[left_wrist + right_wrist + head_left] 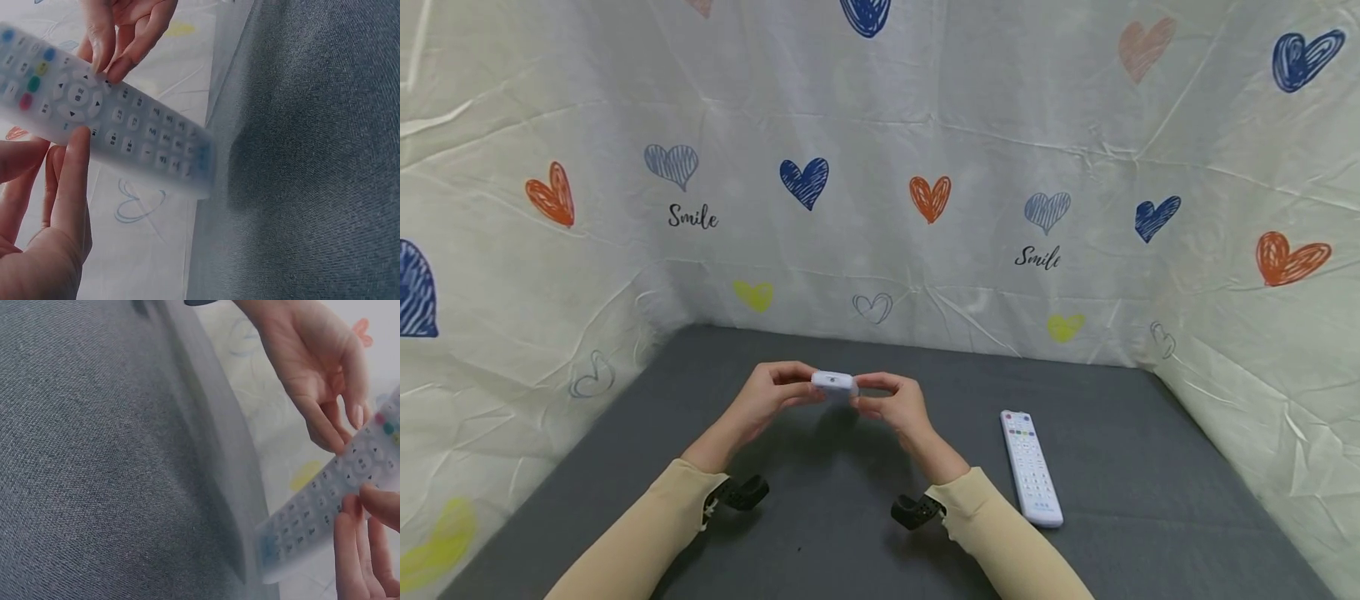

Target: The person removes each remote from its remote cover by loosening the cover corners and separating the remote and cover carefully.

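Both hands hold a white remote control up above the dark cloth, its short end toward the head camera. My left hand pinches one long edge between thumb and fingers. On the opposite edge, my right hand grips it the same way. The left wrist view shows the button face of the remote, with a ring of arrow keys and coloured keys, tilted. In the right wrist view the remote slants, with a bluish patch near its lower end.
A second white remote lies face up on the dark grey cloth, right of the right forearm. White sheeting printed with hearts stands behind and at both sides. Black straps with cameras sit on both wrists.
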`<state>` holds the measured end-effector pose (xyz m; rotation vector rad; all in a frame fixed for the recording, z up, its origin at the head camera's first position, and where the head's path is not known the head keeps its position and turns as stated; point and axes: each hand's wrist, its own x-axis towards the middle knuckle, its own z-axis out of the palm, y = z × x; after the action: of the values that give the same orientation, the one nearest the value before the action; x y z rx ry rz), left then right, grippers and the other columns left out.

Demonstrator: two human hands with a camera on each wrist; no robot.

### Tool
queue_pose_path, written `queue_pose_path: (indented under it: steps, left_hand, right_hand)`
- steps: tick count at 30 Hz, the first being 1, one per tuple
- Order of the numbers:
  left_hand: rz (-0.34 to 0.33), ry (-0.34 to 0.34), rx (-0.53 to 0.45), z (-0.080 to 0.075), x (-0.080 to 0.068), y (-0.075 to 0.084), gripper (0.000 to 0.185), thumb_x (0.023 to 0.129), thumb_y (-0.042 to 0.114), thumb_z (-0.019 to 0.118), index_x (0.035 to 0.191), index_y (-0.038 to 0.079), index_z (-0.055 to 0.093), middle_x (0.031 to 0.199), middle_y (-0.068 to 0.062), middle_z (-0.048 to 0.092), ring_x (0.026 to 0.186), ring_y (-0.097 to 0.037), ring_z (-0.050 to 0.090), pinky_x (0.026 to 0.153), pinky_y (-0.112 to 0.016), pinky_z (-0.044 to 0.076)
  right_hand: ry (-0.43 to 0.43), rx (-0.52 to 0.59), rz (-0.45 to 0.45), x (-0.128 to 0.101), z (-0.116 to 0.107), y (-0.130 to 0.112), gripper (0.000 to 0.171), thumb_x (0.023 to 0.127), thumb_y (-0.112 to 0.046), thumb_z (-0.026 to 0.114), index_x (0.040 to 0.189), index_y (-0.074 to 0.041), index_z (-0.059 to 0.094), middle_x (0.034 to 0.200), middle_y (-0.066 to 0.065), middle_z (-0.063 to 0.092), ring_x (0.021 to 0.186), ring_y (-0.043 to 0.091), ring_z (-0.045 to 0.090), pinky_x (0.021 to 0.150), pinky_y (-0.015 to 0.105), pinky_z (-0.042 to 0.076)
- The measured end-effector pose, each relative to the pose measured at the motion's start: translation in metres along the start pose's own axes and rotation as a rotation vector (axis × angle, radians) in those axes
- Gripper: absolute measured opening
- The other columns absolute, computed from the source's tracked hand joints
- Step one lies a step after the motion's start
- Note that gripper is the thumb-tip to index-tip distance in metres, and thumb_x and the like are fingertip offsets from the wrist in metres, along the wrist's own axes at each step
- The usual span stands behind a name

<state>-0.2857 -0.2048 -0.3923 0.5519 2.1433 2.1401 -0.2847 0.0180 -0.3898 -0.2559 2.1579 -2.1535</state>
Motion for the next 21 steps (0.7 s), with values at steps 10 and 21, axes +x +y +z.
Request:
queue_pose_path:
  steps: [10, 21]
  left_hand:
    - [-0.09, 0.044, 0.007, 0.0, -0.003, -0.002, 0.032, 0.088, 0.022, 0.069, 0.106, -0.005, 0.066, 0.1, -0.005, 0.066, 0.09, -0.017, 0.065, 0.085, -0.033, 0.056]
    - [-0.159, 0.006, 0.073, -0.002, -0.006, -0.011, 0.046, 0.083, 0.023, 0.073, 0.118, -0.005, 0.06, 0.111, -0.009, 0.064, 0.098, -0.017, 0.064, 0.094, -0.043, 0.051]
  right_hand:
    - [0.004, 0.003, 0.045, -0.001, 0.004, 0.006, 0.021, 0.084, 0.005, 0.06, 0.1, 0.001, 0.073, 0.107, 0.017, 0.067, 0.076, 0.019, 0.07, 0.08, 0.041, 0.057]
    - [-0.034, 0.074, 0.047, -0.005, 0.006, 0.011, 0.024, 0.083, -0.009, 0.072, 0.102, 0.005, 0.071, 0.093, 0.011, 0.072, 0.073, 0.016, 0.071, 0.074, 0.036, 0.059]
